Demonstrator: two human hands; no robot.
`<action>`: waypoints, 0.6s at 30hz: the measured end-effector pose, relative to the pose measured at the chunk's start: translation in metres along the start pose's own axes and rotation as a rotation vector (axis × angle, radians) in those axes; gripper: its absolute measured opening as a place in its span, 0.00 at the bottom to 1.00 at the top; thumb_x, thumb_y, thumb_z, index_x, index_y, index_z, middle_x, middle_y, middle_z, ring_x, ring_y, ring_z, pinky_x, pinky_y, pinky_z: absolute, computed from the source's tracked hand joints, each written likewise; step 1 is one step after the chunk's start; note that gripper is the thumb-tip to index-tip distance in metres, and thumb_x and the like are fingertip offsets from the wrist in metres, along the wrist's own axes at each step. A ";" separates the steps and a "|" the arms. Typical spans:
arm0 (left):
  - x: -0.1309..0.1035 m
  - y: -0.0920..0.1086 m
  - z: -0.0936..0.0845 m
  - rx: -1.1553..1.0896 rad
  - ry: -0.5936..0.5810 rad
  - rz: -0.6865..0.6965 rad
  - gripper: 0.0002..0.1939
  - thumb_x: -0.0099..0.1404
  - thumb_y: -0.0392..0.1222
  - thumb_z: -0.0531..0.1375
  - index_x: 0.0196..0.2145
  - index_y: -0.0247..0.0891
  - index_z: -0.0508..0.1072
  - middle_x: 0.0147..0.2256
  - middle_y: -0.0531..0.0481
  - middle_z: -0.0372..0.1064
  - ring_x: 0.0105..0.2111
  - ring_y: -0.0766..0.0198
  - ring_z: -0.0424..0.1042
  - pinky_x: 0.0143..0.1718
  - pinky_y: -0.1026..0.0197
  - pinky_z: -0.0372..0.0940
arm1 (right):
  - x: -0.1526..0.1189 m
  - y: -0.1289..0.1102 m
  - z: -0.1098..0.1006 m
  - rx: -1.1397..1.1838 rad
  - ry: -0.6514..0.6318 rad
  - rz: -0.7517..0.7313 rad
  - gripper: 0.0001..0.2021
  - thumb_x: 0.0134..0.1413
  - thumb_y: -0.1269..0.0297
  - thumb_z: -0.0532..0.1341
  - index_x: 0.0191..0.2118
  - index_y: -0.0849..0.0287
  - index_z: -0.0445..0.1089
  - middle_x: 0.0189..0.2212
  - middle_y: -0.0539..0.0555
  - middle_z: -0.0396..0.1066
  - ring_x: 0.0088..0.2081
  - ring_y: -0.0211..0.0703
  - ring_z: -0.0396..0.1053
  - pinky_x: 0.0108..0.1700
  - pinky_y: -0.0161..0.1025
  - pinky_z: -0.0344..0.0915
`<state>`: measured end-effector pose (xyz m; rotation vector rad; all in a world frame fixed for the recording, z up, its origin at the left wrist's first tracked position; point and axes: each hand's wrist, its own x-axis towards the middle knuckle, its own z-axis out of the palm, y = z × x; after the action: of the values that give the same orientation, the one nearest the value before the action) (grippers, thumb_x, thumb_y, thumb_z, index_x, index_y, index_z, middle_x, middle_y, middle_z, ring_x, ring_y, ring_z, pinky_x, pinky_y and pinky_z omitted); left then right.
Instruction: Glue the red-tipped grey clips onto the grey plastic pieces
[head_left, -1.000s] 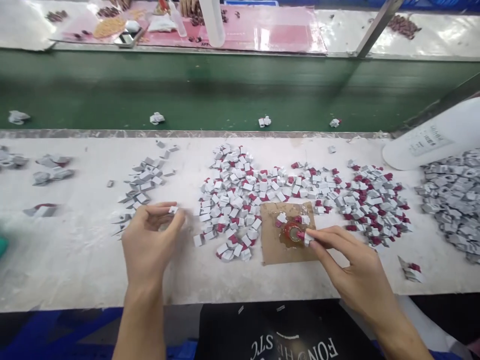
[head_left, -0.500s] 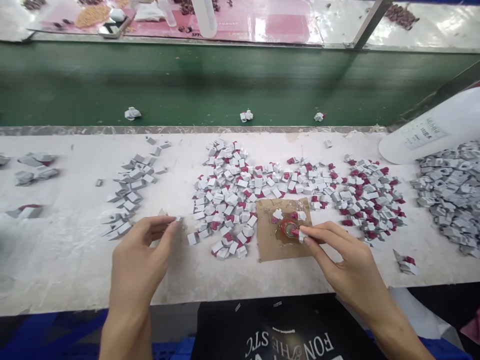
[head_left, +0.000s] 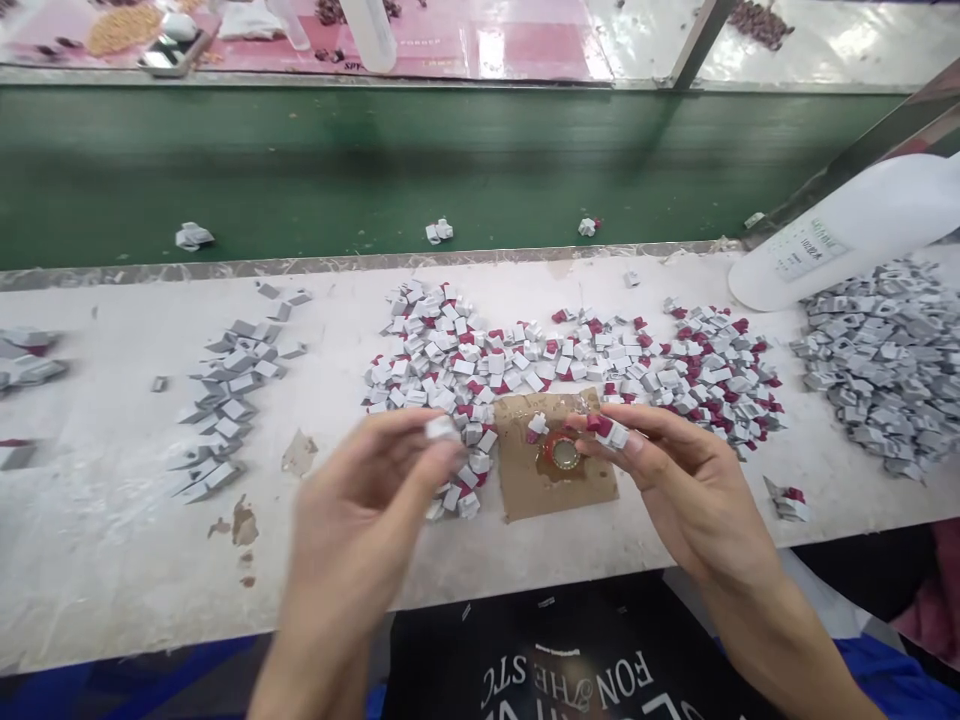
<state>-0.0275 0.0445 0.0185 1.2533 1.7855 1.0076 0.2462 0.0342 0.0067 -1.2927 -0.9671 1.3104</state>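
Near the centre of the frame, the left hand (head_left: 364, 515) (somewhat blurred) pinches a pale block (head_left: 442, 430) between thumb and fingers, in front of the heap (head_left: 450, 350) on the bench (head_left: 135, 540). Right of centre, the right hand (head_left: 694, 490) pinches a grey-and-maroon piece (head_left: 609, 432) over the cardboard (head_left: 525, 490), beside the round cap (head_left: 562, 453), while a tilted bottle (head_left: 847, 225) shows at upper right.

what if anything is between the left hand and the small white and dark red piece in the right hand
Nothing visible stands between the left hand and the piece in the right hand. The brown cardboard square shows between them, but lies flat on the white table, seemingly below both.
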 end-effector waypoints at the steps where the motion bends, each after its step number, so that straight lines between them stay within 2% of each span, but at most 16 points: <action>1: -0.003 0.011 0.012 -0.118 -0.136 0.000 0.15 0.70 0.57 0.76 0.48 0.49 0.88 0.42 0.48 0.88 0.39 0.54 0.88 0.39 0.56 0.86 | 0.001 -0.002 0.003 0.026 -0.008 -0.003 0.09 0.71 0.48 0.78 0.52 0.40 0.91 0.50 0.53 0.91 0.54 0.56 0.90 0.57 0.54 0.90; 3: -0.004 0.027 0.034 -0.348 -0.363 -0.014 0.08 0.75 0.51 0.74 0.49 0.50 0.88 0.46 0.49 0.89 0.42 0.56 0.89 0.43 0.58 0.86 | 0.004 -0.006 0.009 0.064 -0.027 -0.016 0.09 0.71 0.49 0.78 0.52 0.40 0.91 0.51 0.53 0.91 0.53 0.56 0.90 0.58 0.56 0.90; 5: -0.003 0.036 0.048 -0.468 -0.468 -0.029 0.05 0.78 0.45 0.72 0.50 0.50 0.87 0.49 0.50 0.89 0.46 0.57 0.90 0.49 0.58 0.87 | 0.005 -0.009 0.012 0.098 -0.054 -0.027 0.08 0.72 0.51 0.77 0.52 0.40 0.91 0.52 0.53 0.91 0.55 0.55 0.90 0.59 0.55 0.89; 8: 0.001 0.040 0.058 -0.531 -0.514 -0.038 0.05 0.79 0.42 0.71 0.50 0.50 0.87 0.51 0.49 0.89 0.49 0.57 0.90 0.52 0.58 0.87 | 0.005 -0.010 0.011 0.121 -0.075 -0.030 0.07 0.74 0.52 0.76 0.53 0.39 0.91 0.54 0.52 0.91 0.55 0.53 0.90 0.57 0.51 0.89; 12: 0.004 0.040 0.059 -0.527 -0.531 -0.045 0.05 0.79 0.43 0.71 0.50 0.48 0.88 0.51 0.49 0.89 0.48 0.56 0.90 0.51 0.58 0.87 | 0.005 -0.007 0.008 0.117 -0.065 -0.019 0.07 0.75 0.53 0.75 0.53 0.39 0.91 0.53 0.52 0.91 0.53 0.52 0.90 0.54 0.48 0.90; 15: 0.005 0.039 0.060 -0.511 -0.546 -0.042 0.05 0.79 0.44 0.71 0.50 0.48 0.87 0.51 0.48 0.89 0.49 0.56 0.90 0.52 0.57 0.87 | 0.005 -0.006 0.007 0.092 -0.069 -0.026 0.08 0.76 0.57 0.75 0.54 0.38 0.91 0.52 0.52 0.90 0.53 0.51 0.89 0.54 0.47 0.89; 18: 0.004 0.038 0.061 -0.485 -0.553 -0.028 0.05 0.79 0.44 0.71 0.51 0.49 0.87 0.53 0.49 0.88 0.52 0.56 0.89 0.54 0.57 0.86 | 0.006 -0.010 0.008 -0.009 -0.054 -0.072 0.09 0.76 0.60 0.74 0.53 0.39 0.92 0.48 0.53 0.88 0.49 0.50 0.87 0.49 0.46 0.89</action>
<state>0.0399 0.0688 0.0253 1.0578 1.0536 0.8942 0.2403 0.0425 0.0163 -1.2233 -1.0491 1.2920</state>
